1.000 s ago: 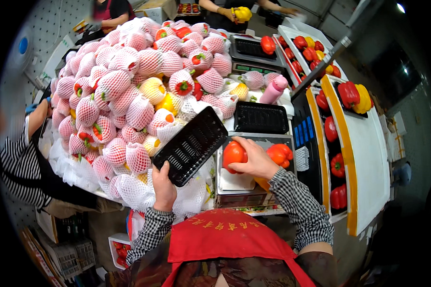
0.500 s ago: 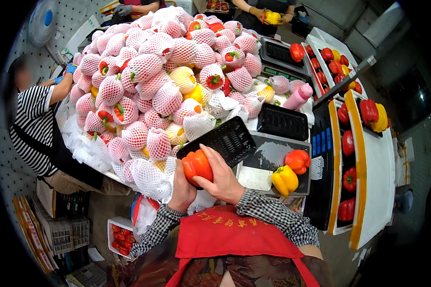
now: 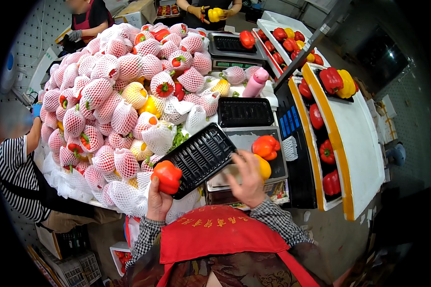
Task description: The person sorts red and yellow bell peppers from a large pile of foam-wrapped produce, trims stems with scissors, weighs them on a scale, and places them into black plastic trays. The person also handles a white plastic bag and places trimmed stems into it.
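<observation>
My left hand (image 3: 158, 203) grips a red bell pepper (image 3: 166, 176) at the near edge of the pile. Just behind the pepper, a black plastic tray (image 3: 198, 158) lies tilted and bare; whether my left fingers also touch it is hidden. My right hand (image 3: 248, 182), slightly blurred, has its fingers apart with nothing in them. It hovers over the scale, beside a yellow bell pepper (image 3: 263, 167) that it partly covers. Another red bell pepper (image 3: 266, 147) sits on the grey scale plate (image 3: 242, 137).
A large heap of peppers in foam nets (image 3: 115, 95) fills the table's left. Behind the scale are a second black tray (image 3: 245, 112) and a pink bottle (image 3: 255, 82). White foam boxes (image 3: 354, 143) with peppers stand at right. Co-workers stand left and across; one holds a yellow pepper (image 3: 215, 15).
My right hand has let go of the red pepper and moved right to the yellow one. My left hand keeps the red pepper, now lower left on the tray. The view has shifted.
</observation>
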### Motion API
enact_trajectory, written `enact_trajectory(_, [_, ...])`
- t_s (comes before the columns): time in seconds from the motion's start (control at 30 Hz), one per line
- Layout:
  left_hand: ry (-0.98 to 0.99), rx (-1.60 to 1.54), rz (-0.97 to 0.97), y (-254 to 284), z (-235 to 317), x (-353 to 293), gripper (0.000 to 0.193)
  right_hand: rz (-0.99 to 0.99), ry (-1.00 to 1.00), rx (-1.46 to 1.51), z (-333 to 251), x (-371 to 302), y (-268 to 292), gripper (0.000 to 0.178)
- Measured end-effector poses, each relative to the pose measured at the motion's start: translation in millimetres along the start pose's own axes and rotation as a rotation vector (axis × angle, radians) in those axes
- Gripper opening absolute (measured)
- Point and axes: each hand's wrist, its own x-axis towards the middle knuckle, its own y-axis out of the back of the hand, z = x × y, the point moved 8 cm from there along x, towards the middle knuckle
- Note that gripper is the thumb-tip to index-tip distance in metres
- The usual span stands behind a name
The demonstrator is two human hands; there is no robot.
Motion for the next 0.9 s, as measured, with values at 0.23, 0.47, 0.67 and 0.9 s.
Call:
enact_trajectory(0.23, [0.049,0.071,-0.029,-13,-4,0,0.066,-0.058,-0.232,-0.356,69,-61,10,0.076])
enact_trajectory(0.47, [0.084,0.348,-0.089,-29,-16,-4,0.063,0.101,-0.479,0.327,48,-35,2,0.081])
enact_trajectory(0.67, [0.157,0.186,-0.026,-35,-44,3,0.055,-0.165,-0.318,0.279,16,-18,-64,0.081])
enact_trajectory(0.9, [0.235,-0.091,0.075,4,-58,9,0.050,0.086,-0.248,-0.260,71,7,5,0.073])
